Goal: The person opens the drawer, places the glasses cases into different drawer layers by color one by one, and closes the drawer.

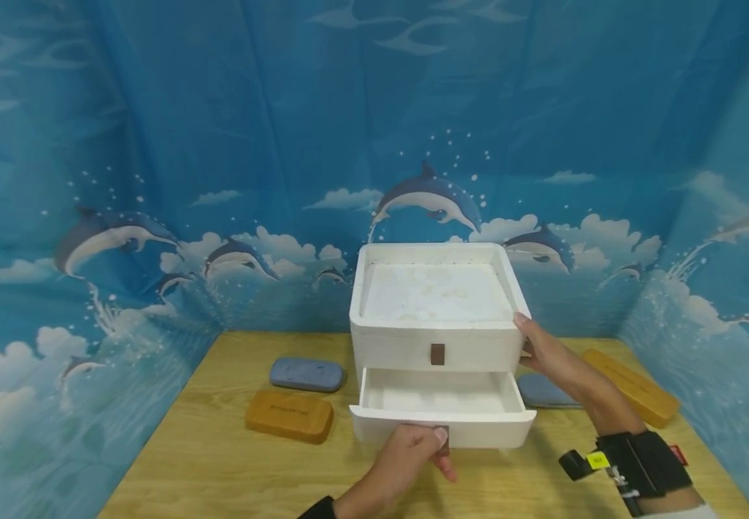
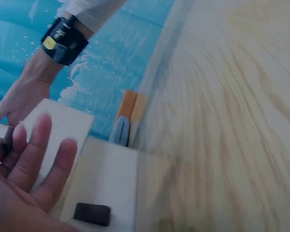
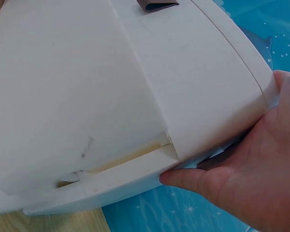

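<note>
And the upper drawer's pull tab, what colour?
Brown; the pull tab shows best in the head view.

I'm looking into what seems a makeshift recording booth: dolphin-printed sheets point(image 1: 283, 108) are enclosing a wood-grain table point(image 1: 199, 454), and someone is wearing black wrist gear point(image 1: 643, 465).

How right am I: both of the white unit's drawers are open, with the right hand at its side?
Only the lower drawer is open; the upper drawer is shut, as the head view shows. The right hand is indeed at the white unit's side.
</note>
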`<state>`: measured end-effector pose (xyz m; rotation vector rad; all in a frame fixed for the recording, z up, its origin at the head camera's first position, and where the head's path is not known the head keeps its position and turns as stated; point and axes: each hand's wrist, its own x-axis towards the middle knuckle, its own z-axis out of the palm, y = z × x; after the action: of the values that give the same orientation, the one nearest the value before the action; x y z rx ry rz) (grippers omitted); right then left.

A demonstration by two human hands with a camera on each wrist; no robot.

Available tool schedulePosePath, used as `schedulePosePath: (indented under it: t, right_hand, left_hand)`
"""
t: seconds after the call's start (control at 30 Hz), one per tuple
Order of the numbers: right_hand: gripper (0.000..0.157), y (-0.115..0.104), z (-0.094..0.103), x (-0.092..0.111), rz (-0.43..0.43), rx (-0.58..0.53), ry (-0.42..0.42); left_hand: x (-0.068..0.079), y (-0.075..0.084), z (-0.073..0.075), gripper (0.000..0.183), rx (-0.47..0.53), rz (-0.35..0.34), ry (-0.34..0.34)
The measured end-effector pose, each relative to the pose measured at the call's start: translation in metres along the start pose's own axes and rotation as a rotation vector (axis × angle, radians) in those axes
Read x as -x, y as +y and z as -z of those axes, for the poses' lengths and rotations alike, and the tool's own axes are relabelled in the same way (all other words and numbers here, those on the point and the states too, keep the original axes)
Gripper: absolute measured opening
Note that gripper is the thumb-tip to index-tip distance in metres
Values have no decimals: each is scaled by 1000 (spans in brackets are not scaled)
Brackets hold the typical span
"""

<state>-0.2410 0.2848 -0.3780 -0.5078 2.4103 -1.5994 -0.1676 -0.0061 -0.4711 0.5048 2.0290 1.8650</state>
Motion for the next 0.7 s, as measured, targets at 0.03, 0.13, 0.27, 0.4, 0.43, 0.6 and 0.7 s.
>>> schedulePosePath:
  t: [0.03, 0.13, 0.27, 0.4, 0.43, 0.6, 0.7]
  right_hand:
    - [66, 0, 1, 0, 0, 2, 1]
    - [67, -1, 1, 1, -2, 4, 0]
    - [68, 0, 0, 1, -8, 11, -4]
    - [66, 1, 1, 1, -6, 1, 1]
    - [66, 1, 1, 1, -4, 1, 3]
    - [67, 1, 2, 0, -11, -14, 9]
    - [66, 0, 3, 0, -7, -13, -2]
  left_hand:
    - [0, -1, 0, 47, -1, -7, -1]
    - [0, -5, -1, 46, 17, -27, -2]
    - [2, -7, -2, 47, 56, -52, -14]
    - [1, -9, -3, 48, 69, -59, -19]
    - [1, -9, -3, 49, 72, -57, -19]
    - [-1, -9, -1, 53, 112, 8, -37]
    - [-2, -8, -1, 54, 122, 37, -47]
